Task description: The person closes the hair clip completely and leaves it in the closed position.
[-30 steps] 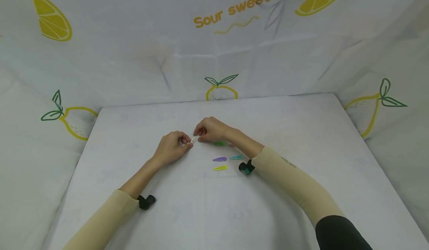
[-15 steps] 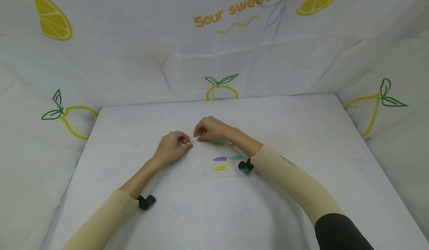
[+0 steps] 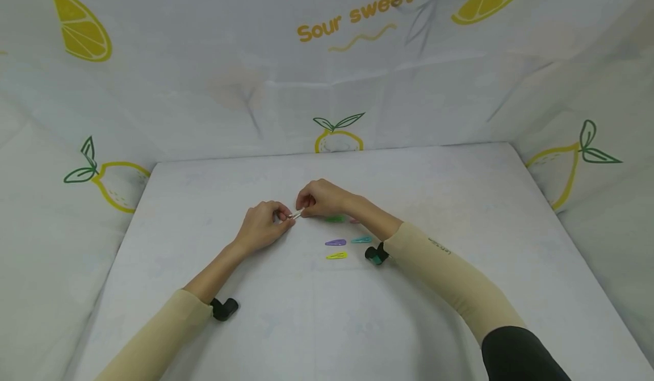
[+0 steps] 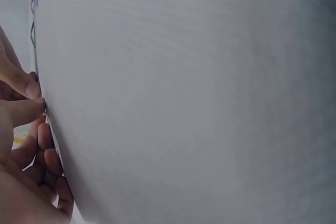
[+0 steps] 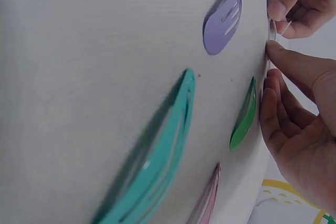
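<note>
Between the two hands, in the head view, is a small white snap hair clip (image 3: 297, 214). My left hand (image 3: 261, 225) pinches its near-left end between thumb and fingers. On its other end are the thumb and fingertips of my right hand (image 3: 324, 197). The right wrist view shows a thin pale strip standing away from the clip at the fingertips; much of the clip is hidden there. Right of the hands lie a green hair clip (image 3: 334, 219), a purple hair clip (image 3: 335, 243), a teal hair clip (image 5: 157, 166) and a yellow hair clip (image 3: 336, 255).
A pink hair clip (image 5: 207, 198) lies partly under the right forearm in the head view. White cloth covers the table (image 3: 306, 313), and a lemon-printed sheet (image 3: 204, 86) stands behind it and at both sides.
The white clip has turned between the fingers, from showing its flat face to a narrower, edge-on look with two thin strips. Both hands stay nearly in place; the loose clips lie still.
</note>
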